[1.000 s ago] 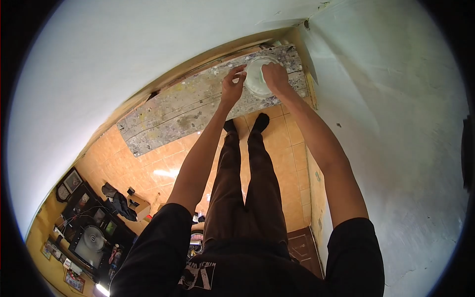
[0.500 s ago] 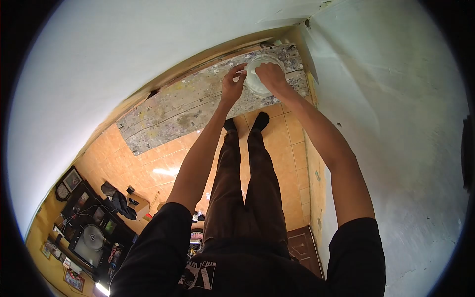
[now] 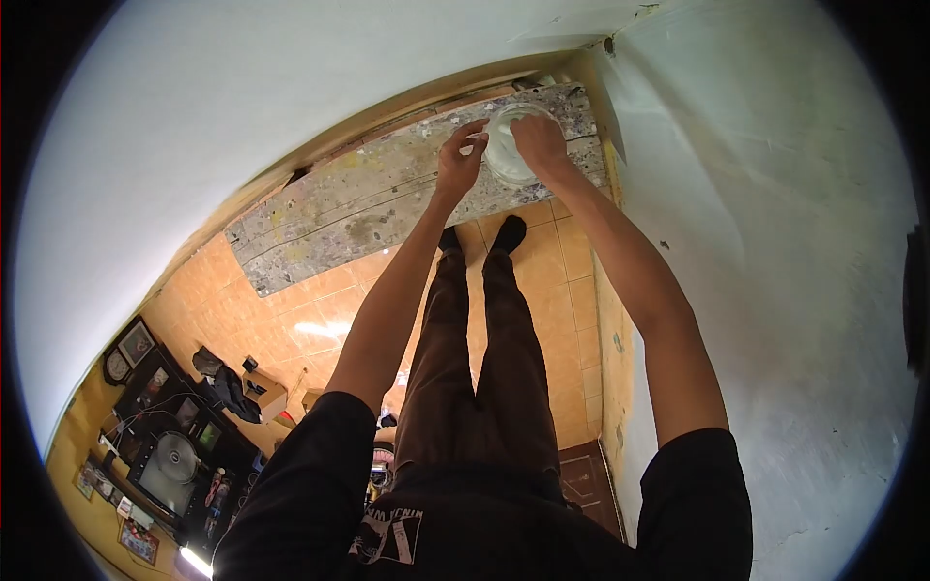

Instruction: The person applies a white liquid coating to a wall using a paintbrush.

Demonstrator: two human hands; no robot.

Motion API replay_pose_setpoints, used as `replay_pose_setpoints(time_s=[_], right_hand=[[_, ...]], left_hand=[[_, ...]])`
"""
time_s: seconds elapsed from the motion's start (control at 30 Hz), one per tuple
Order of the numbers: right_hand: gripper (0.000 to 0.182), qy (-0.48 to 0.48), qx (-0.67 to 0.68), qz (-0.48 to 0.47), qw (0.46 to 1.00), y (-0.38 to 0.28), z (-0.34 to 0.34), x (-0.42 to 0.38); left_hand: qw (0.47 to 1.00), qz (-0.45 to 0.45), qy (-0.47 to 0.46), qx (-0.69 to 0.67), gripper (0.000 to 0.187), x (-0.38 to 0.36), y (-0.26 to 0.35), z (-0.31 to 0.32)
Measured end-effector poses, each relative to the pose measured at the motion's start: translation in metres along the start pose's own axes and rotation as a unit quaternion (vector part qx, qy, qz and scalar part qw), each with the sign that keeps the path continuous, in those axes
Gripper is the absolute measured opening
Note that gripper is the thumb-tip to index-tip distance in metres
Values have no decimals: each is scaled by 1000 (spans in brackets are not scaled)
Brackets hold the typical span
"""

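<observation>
One broad, pale painted wall (image 3: 775, 252) filled the right side, and into its corner ran a long, grey, paint-spattered wooden plank (image 3: 329, 218), lengthwise beneath another pale wall. And there, at the plank's far right end, sat a round, translucent, whitish tub (image 3: 501, 170), probably set there so both hands could reach it, with the flat wood taking its weight. Its mouth faced up toward the viewer; being round, it showed no clear long axis, while the plank's slanted from lower left to upper right. Over the tub came the person's bare right hand (image 3: 540, 145), fingers curled down inside the rim; whether they gripped anything, one couldn't tell. Just beside the rim, the bare left hand (image 3: 461, 165) hung half-curled, thumb apart from fingers, nothing visible in its grasp, perhaps placed to steady the tub; contact was unclear.
</observation>
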State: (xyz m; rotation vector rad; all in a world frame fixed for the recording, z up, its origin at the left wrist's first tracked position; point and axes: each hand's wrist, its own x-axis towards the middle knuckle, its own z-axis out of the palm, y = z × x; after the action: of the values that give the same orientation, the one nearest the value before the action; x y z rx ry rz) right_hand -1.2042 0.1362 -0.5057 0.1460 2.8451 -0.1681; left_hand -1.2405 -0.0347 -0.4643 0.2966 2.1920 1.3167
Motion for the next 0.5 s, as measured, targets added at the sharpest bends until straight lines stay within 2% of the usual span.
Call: replay_pose_setpoints(time_s=[0.13, 0.23, 0.33, 0.43, 0.5], right_hand=[[11, 18, -30, -77, 996, -9, -3, -12], [11, 3, -38, -12, 999, -7, -8, -6], [10, -21, -4, -7, 1000, -9, -13, -4], [9, 3, -50, -93, 994, -10, -7, -12], [9, -12, -51, -90, 995, -8, -2, -11]], left_hand=[[1000, 12, 7, 1, 36, 1, -1, 0], [999, 0, -2, 37, 35, -1, 9, -6], [1000, 6, 4, 29, 35, 0, 3, -4], [1000, 20, 14, 15, 34, 0, -2, -1], [1000, 6, 12, 25, 35, -2, 3, -3]])
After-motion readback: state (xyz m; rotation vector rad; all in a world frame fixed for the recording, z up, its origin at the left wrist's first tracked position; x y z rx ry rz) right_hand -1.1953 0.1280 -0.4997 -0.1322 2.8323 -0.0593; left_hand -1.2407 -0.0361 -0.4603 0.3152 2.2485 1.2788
